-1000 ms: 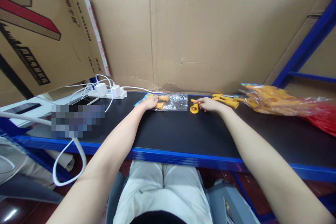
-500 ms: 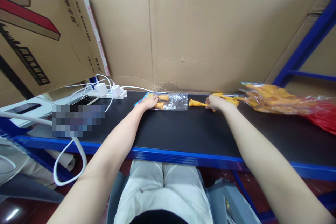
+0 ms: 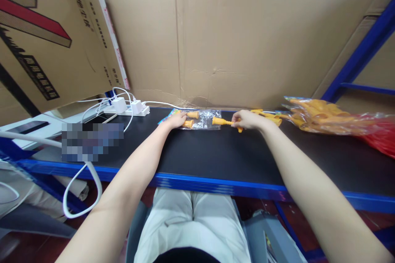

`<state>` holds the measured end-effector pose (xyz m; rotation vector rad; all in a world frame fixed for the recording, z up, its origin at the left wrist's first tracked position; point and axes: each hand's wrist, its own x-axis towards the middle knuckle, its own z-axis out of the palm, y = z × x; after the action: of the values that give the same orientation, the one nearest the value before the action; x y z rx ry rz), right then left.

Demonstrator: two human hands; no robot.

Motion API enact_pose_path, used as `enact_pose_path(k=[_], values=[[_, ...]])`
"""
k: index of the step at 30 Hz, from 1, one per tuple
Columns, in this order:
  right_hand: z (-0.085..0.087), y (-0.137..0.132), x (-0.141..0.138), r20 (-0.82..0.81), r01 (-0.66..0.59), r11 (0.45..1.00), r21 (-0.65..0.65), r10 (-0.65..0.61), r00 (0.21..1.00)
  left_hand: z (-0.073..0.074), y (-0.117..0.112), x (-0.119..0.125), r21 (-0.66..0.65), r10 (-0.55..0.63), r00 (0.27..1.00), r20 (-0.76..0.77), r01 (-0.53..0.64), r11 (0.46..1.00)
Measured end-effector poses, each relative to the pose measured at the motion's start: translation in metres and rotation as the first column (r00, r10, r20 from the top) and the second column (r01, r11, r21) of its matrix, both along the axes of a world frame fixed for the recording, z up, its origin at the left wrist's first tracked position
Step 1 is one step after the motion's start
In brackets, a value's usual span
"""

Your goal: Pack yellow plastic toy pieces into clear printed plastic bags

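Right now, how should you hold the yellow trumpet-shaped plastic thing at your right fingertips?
Probably by its thin stem, from the right, as the right hand does: the yellow trumpet-shaped plastic thing lies sideways, its wide end pointing left at the clear plastic bag.

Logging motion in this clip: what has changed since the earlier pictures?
The yellow horn, still in the right hand, turned its flared end from the camera to the left and shifted left to the right end of the clear bag; inside or above, I can't tell. The left hand stayed on the bag.
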<state>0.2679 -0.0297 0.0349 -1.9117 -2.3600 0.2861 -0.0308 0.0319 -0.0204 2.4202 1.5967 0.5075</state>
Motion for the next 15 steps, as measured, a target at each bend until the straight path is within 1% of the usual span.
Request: enact_pose_path(k=[3, 8, 12, 15], values=[[-0.005, 0.000, -0.010, -0.017, -0.050, 0.999, 0.022, 0.050, 0.999, 0.002, 0.000, 0.003, 0.016, -0.010, 0.999, -0.034, 0.011, 1.000], [-0.014, 0.007, -0.014, -0.033, -0.073, 0.993, 0.095, 0.077, 0.996, 0.004, -0.004, 0.010, 0.087, -0.013, 0.999, -0.052, 0.017, 0.996], [-0.018, 0.012, -0.014, 0.002, -0.088, 0.980, 0.179, 0.089, 0.996, 0.003, -0.008, 0.014, 0.067, -0.039, 0.998, -0.039, 0.042, 0.997], [-0.019, 0.012, -0.016, 0.032, -0.085, 0.974, 0.211, 0.080, 0.996, 0.002, -0.009, 0.016, 0.051, -0.050, 0.998, -0.024, 0.051, 0.997]])
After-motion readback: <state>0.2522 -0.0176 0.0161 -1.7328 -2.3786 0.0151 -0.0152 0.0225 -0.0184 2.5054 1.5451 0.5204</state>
